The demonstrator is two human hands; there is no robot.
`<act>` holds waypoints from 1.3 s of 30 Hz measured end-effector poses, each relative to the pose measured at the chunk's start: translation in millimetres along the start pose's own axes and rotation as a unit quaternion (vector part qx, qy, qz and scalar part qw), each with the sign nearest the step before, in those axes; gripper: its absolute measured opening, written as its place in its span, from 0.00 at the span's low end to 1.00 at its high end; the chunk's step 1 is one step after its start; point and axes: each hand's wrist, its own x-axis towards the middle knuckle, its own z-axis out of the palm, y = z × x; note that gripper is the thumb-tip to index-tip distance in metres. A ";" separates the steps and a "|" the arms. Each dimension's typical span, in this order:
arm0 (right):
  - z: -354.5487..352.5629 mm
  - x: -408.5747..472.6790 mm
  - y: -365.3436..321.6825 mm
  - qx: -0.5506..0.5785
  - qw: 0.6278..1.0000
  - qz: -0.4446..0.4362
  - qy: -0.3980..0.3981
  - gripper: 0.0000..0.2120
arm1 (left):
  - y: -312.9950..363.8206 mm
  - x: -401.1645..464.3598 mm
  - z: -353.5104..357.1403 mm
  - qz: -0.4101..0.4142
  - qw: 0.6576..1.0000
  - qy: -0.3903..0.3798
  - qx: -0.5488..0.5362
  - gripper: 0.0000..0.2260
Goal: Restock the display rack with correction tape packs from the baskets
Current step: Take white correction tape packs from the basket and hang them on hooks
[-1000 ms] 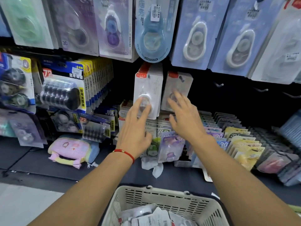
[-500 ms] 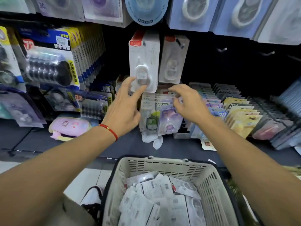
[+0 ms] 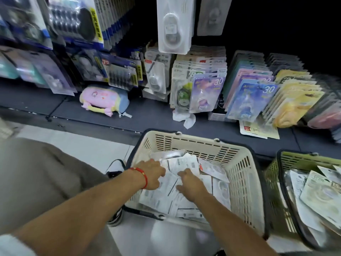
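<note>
White packs [image 3: 181, 164] lie jumbled in cream basket [image 3: 245, 174].

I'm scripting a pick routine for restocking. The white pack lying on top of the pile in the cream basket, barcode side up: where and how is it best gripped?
Probably pinch the white pack by its free far edge, coming from above: it lies flat on the pile in the cream basket, so only edges offer purchase.

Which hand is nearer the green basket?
Right. The right hand is in the white basket, on the side toward the green basket; the left hand is farther left.
</note>
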 end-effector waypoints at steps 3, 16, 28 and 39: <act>22.1 3.2 -1.7 0.040 0.997 -0.006 0.066 0.14 | -2.6 -2.5 31.1 -0.040 0.996 -0.032 -0.072 0.24; -44.4 12.3 10.5 0.679 0.733 0.023 -0.034 0.22 | 0.4 -9.0 49.6 -0.052 0.892 0.299 -0.336 0.21; 29.0 -6.9 3.7 0.179 0.981 -0.017 -0.071 0.24 | -4.5 -26.0 57.5 -0.116 0.820 0.286 -0.482 0.22; -72.6 -24.1 7.6 0.505 0.863 0.003 0.012 0.06 | 13.9 -15.1 59.9 -0.048 0.797 0.262 -0.542 0.15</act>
